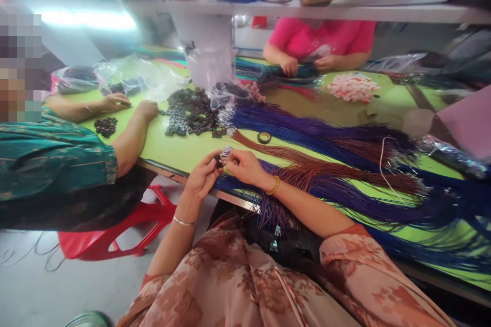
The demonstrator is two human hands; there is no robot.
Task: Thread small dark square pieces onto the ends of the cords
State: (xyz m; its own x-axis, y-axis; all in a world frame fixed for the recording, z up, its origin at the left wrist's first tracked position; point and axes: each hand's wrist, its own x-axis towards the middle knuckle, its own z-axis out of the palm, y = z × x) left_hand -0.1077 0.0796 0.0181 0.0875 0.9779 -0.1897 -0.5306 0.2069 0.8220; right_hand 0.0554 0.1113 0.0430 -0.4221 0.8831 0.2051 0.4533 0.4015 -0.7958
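My left hand (pixel 202 174) is closed on a small black connector housing (pixel 219 161) above the table's front edge. Close against it, my right hand (pixel 245 165) pinches at the connector; a wire end there is too small to make out clearly. Silvery wire tips (pixel 226 152) show just behind my fingers. Under and beside my right forearm run long bundles of purple-blue wires (pixel 330 189) and brown wires (pixel 303 162). Beyond my hands lies a pile of black connector housings (pixel 190 112). A roll of black tape (pixel 264 137) rests to the right of it.
A co-worker's arm (pixel 130 138) rests on the table at left, near a small heap of black parts (pixel 105 126). Across the table, a person in a pink shirt (pixel 322 41) works by a pile of pale pink pieces (pixel 353 87). A red stool (pixel 118 225) stands at lower left.
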